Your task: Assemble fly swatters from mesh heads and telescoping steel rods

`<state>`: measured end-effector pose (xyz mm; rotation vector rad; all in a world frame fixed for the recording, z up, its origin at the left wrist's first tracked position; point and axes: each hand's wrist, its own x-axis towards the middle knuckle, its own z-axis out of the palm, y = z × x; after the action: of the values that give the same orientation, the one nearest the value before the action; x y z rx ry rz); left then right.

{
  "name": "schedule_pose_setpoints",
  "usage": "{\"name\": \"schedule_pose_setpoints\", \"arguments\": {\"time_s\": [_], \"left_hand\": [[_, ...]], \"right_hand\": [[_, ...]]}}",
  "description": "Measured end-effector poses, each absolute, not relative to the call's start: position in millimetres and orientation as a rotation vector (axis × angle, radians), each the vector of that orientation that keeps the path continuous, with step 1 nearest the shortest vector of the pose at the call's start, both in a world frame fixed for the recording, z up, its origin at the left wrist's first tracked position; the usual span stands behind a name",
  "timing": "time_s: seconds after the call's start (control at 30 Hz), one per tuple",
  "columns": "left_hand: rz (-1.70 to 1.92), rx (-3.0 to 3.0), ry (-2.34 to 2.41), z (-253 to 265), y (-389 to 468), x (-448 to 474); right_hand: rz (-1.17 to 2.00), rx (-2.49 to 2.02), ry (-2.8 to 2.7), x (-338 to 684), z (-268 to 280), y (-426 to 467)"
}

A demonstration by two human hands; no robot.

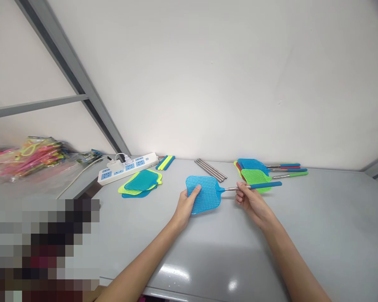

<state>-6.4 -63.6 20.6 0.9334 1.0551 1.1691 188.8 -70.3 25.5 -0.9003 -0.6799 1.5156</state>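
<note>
A blue fly swatter (208,201) with a metal rod and a blue grip is held across the middle of the table. My left hand (186,206) pinches the perforated head, thumb on top. On the metal rod, close to the grip, my right hand (250,202) is closed between thumb and fingers. Just behind the right hand lie several assembled fly swatters (255,177) in blue, green and red. Loose swatter heads (141,181) in teal, yellow and blue are stacked to the left. Several bare metal rods (210,170) lie behind the held swatter.
At the back left, a white power strip (129,168) has plugs and a cable in it. Beside it are blue and yellow grips (165,162). Bags of colourful items (34,157) lie far left, past a grey metal frame (82,88). A pixelated patch covers the lower left.
</note>
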Motion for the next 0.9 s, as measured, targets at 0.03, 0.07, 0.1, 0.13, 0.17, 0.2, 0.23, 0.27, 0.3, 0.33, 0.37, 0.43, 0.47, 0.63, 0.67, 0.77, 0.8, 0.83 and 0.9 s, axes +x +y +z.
{"name": "schedule_pose_setpoints", "arguments": {"time_s": [0.03,0.07,0.1,0.13,0.17,0.2,0.23,0.27,0.3,0.33,0.37,0.43,0.47,0.63,0.67,0.77,0.8,0.83,0.9], "left_hand": [[1.166,0.934,1.057,21,-64,-6],[1.162,0.934,1.059,22,-64,-6],[1.16,0.934,1.062,23,-64,-6],[1.157,0.935,1.067,23,-65,-5],[1.156,0.935,1.072,24,-65,-5],[1.155,0.936,1.078,24,-65,-4],[1.155,0.937,1.087,23,-65,-4],[1.157,0.936,1.097,23,-65,-4],[1.162,0.935,1.11,21,-64,-5],[1.17,0.934,1.125,19,-64,-5],[1.18,0.933,1.141,17,-63,-6],[1.204,0.932,1.178,13,-61,-7],[1.213,0.933,1.194,11,-61,-8],[1.177,0.983,1.181,11,-60,-8],[1.159,1.0,1.168,13,-61,-8],[1.107,1.054,1.134,19,-63,-5],[1.09,1.075,1.122,20,-64,-4],[1.074,1.098,1.106,20,-64,-3],[1.04,1.15,1.065,20,-66,-1]], "right_hand": [[1.51,-0.909,-0.698,189,26,-70],[1.505,-0.924,-0.719,188,26,-71],[1.503,-0.943,-0.743,188,27,-71],[1.503,-0.964,-0.769,187,28,-72],[1.502,-0.982,-0.795,186,29,-73],[1.499,-0.998,-0.82,186,29,-73],[1.495,-1.013,-0.843,185,30,-74],[1.487,-1.029,-0.86,184,30,-74],[1.478,-1.042,-0.874,184,31,-74],[1.469,-1.055,-0.882,184,31,-74],[1.465,-1.067,-0.887,185,31,-74],[1.458,-1.09,-0.889,185,30,-74],[1.456,-1.1,-0.887,186,30,-74],[1.462,-1.095,-0.802,183,31,-74],[1.467,-1.089,-0.776,182,32,-75],[1.483,-1.076,-0.724,178,33,-76],[1.487,-1.082,-0.712,177,33,-76],[1.488,-1.098,-0.698,176,32,-76],[1.473,-1.152,-0.655,177,30,-75]]}}
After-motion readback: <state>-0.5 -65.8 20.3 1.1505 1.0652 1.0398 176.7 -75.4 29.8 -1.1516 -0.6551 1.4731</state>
